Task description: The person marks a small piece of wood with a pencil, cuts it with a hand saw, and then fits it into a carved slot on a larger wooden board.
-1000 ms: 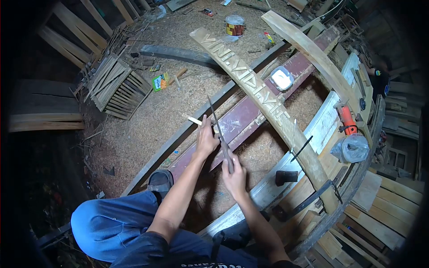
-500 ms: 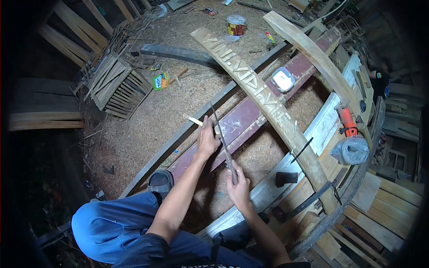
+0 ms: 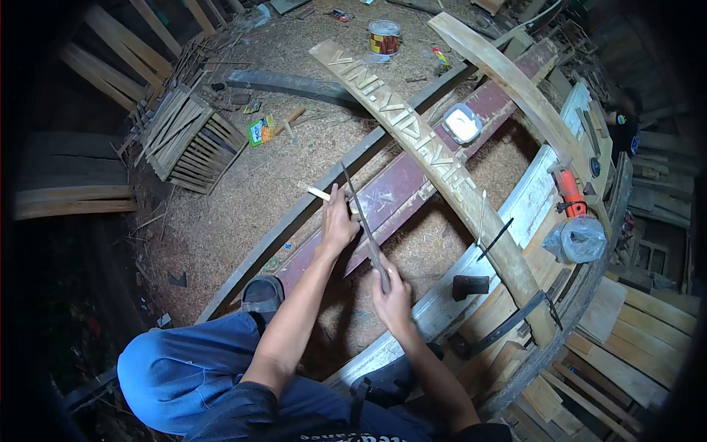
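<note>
My left hand [image 3: 340, 225] is closed around a thin, pale wooden strip [image 3: 318, 193], whose end sticks out to the left. In my right hand [image 3: 392, 300] is the handle of a long, narrow-bladed knife [image 3: 366, 221]. Its dark blade points up and away, passing just right of my left fingers, against or very close to the strip. Both hands are over a dark red plank [image 3: 387, 193]. A long wooden board [image 3: 508, 269] with small raised wooden pieces [image 3: 412, 129] along it crosses that plank. An open white tub [image 3: 462, 125] stands beside the board.
Wood shavings cover the ground. A slatted wooden crate [image 3: 202, 144] lies left, and a paint can [image 3: 384, 38] stands at the far side. To the right are an orange power tool [image 3: 568, 190], a plastic bag [image 3: 582, 239] and a bow-shaped saw [image 3: 512, 324]. A person [image 3: 624, 132] is far right.
The whole view has shifted slightly, so things appear a little higher and further left. Both hands keep their holds on the strip and the knife, with hardly any movement between them.
</note>
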Available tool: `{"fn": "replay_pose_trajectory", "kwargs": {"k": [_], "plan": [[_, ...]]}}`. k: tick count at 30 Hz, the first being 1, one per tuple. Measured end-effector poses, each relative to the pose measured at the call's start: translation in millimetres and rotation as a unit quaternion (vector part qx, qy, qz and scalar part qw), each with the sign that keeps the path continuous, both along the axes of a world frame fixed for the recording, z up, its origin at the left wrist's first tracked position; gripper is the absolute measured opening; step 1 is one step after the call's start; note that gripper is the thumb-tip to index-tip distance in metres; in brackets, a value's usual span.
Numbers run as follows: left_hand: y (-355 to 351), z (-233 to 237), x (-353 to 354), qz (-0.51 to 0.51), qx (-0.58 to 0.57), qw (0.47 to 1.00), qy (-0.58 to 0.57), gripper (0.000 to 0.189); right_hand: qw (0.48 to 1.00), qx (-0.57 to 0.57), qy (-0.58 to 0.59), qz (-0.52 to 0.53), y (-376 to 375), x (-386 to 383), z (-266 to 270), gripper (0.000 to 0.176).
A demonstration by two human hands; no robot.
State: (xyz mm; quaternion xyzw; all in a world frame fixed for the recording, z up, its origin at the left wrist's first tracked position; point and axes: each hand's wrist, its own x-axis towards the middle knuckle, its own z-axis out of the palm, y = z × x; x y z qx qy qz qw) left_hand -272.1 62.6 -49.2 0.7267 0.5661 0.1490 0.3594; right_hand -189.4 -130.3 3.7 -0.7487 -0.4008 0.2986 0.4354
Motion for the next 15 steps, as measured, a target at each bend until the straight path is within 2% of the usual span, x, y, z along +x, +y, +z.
{"fn": "replay_pose_trajectory", "kwargs": {"k": [1,4,5,6,8,11,15], "plan": [[0,-1,-2,0.005,-0.001,1.000,-0.001,0.062,0.999,0.033,-0.010,-0.009,-12,0,-10,0.039],[2,-2,3,-0.006,0.012,1.000,0.003,0.063,1.000,-0.016,-0.001,0.003,4,-2,-3,0.039],[2,-4,2,-0.004,0.015,1.000,-0.010,0.064,0.999,0.012,-0.030,0.002,18,-1,-5,0.039],[-3,-4,0,-0.004,0.015,1.000,-0.019,0.064,1.000,0.002,0.021,0.001,29,-1,-3,0.039],[-3,-1,-1,0.012,0.006,0.999,-0.047,0.063,1.000,0.000,0.007,0.018,21,0,2,0.039],[-2,-2,-1,0.002,0.009,1.000,-0.013,0.060,1.000,0.008,0.002,0.010,-6,-2,-1,0.039],[-2,-12,0,0.009,0.045,0.999,-0.007,0.058,1.000,-0.016,-0.011,-0.004,10,-2,1,0.038]]}}
